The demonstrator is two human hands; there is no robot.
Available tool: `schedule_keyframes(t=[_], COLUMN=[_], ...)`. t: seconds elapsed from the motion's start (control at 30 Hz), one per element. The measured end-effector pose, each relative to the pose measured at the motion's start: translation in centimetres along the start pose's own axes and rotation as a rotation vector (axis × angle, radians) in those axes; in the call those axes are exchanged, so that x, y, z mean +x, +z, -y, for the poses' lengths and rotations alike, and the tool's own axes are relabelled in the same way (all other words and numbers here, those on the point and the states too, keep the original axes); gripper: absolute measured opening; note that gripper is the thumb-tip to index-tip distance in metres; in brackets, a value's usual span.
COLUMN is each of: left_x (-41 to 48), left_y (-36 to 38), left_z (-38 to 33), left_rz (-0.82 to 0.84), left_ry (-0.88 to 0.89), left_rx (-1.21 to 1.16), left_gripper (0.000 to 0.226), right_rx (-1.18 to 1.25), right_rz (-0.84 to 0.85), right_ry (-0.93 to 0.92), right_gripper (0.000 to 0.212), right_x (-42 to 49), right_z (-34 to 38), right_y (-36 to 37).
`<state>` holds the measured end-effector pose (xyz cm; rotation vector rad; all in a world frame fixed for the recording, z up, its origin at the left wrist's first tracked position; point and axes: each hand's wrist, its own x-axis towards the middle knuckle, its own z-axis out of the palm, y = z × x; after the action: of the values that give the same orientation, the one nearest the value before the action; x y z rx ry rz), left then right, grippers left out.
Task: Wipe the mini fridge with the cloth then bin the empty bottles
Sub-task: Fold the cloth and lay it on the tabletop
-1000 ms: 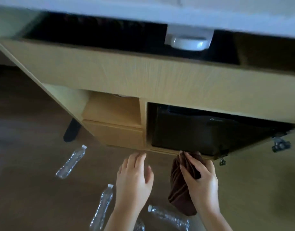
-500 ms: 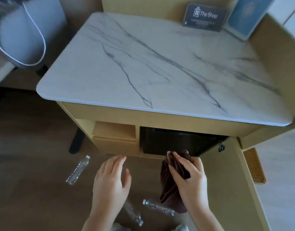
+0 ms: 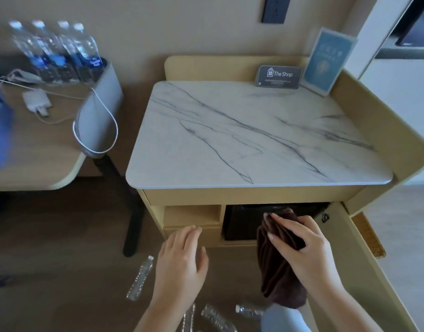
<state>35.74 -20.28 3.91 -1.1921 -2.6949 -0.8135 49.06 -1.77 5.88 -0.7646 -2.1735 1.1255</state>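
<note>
Pinching a soft, limp brown cloth by its bunched top, the right hand is pressing toward the mini fridge at twelve o'clock; the left hand is hovering open. Light, crushable empty bottles are lying at seven o'clock, likely best grasped mid-body.

R hand grips cloth by fridge.

marble-top cabinet, "the shop" sign, blue card, full water bottles, white charger

Dark brown cloth, seemingly black fridge
</note>
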Motion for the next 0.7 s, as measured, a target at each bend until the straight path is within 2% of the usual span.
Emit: schedule_keyframes(t=[0.2,0.4,0.6,0.7], left_x=[2.6,7.2,14.1,18.4], left_y=[-1.3,-1.3,-0.1,0.8], left_z=[0.9,2.4,4.6,5.6], left_rz=[-0.064,-0.148,-0.214,-0.209], left_ry=[-0.020,-0.023,-0.077,-0.123], left_rx=[-0.067,-0.106,-0.126,-0.099], left_gripper=[0.036,0.033,0.034,0.034], right_rx=[0.080,0.072,0.043,-0.042], right_rz=[0.014,0.098,0.265,0.430], right_ry=[0.019,-0.025,-0.137,-0.190], right_gripper=[0.044,0.041,0.044,0.041], right_x=[3.0,9.2,20.2,26.8], right_z=[2.3,3.1,2.5,2.3], right_y=[0.4,2.3,5.3,7.2])
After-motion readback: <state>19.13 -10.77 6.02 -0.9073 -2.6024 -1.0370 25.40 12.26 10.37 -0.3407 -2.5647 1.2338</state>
